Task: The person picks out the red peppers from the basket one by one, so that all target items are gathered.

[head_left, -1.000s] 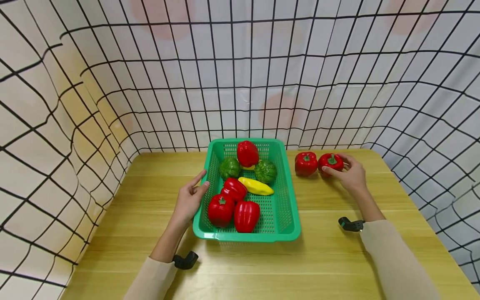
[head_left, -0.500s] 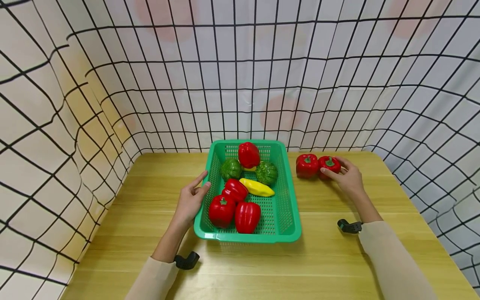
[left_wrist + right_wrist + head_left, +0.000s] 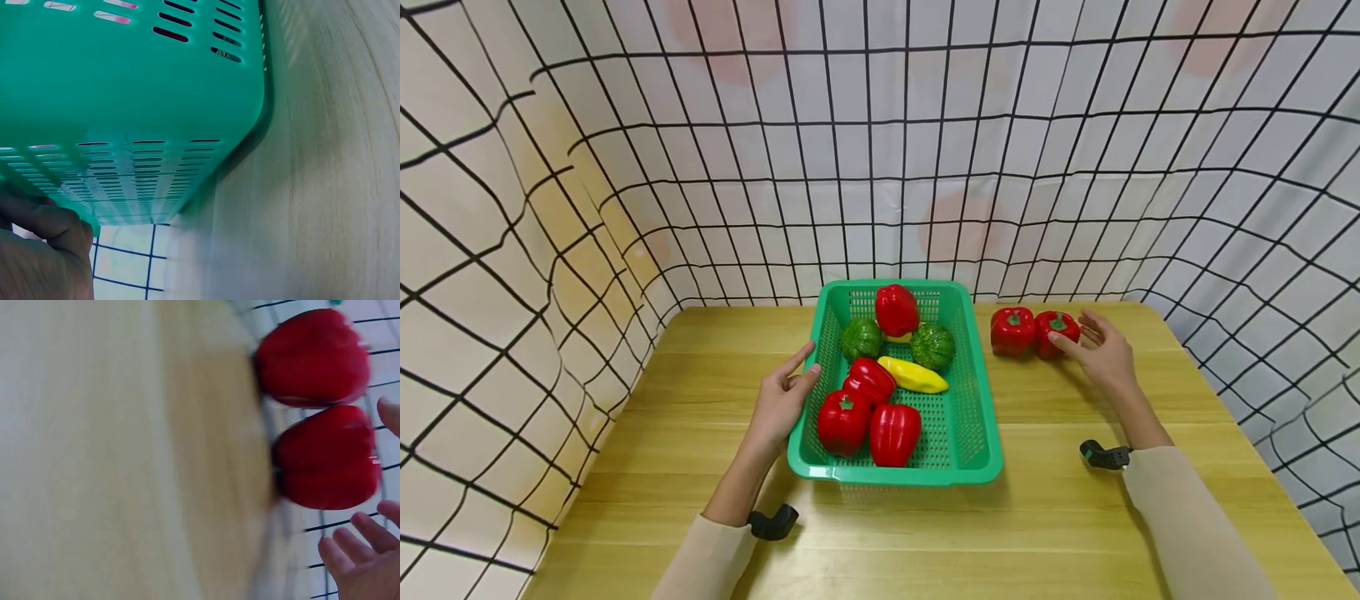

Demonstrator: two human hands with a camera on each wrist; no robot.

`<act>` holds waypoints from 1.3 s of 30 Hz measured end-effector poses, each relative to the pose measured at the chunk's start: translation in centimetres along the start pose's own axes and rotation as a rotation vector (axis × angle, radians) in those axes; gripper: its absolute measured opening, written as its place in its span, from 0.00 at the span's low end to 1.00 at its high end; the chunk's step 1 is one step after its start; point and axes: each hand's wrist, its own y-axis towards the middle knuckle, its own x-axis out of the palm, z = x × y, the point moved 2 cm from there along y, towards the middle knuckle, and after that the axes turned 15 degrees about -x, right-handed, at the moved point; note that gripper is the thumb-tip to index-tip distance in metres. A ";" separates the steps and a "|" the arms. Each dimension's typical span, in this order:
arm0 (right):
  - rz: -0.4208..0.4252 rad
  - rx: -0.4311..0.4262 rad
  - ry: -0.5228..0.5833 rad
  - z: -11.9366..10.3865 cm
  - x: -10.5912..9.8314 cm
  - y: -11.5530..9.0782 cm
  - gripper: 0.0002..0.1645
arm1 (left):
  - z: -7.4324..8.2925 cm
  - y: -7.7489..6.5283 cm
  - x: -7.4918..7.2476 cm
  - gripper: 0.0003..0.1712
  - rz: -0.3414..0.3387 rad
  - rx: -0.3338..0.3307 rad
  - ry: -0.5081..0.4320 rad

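My left hand [image 3: 777, 402] holds the left rim of the green plastic basket [image 3: 992, 454], thumb at the edge. The left wrist view shows its bent fingers [image 3: 53, 228] against the basket's perforated side. To the right of the basket, two red bell peppers stand side by side on the table, green stems up: a left one [image 3: 1012, 331] and a right one [image 3: 1057, 335]. Beside the right pepper is my right hand [image 3: 1105, 354], fingers spread and holding nothing. A gap shows between its fingertips [image 3: 359, 519] and that pepper in the right wrist view.
Inside the basket lie several red bell peppers [image 3: 895, 435], a yellow elongated vegetable [image 3: 913, 375] and two round green vegetables, one left [image 3: 861, 338] and one right [image 3: 932, 346]. Another yellow piece is mostly hidden. A white grid-patterned curtain [image 3: 850, 167] surrounds the wooden table [image 3: 880, 542] at back and sides.
The right hand held the right-hand pepper, which shifted slightly left against the other one. Its fingers have now spread and drawn back to the right. The left hand stays at the basket.
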 end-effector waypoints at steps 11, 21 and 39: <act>0.084 -0.085 -0.009 -3.8 -0.9 -0.2 0.48 | -0.1 0.3 -0.1 0.28 -0.010 -0.013 -0.012; 0.012 -0.234 0.012 -9.9 3.3 0.6 0.43 | -0.1 0.1 -0.1 0.28 -0.005 -0.018 -0.024; -0.267 -0.364 0.052 -15.5 10.7 3.4 0.49 | -0.2 0.3 -0.1 0.28 0.004 -0.006 -0.024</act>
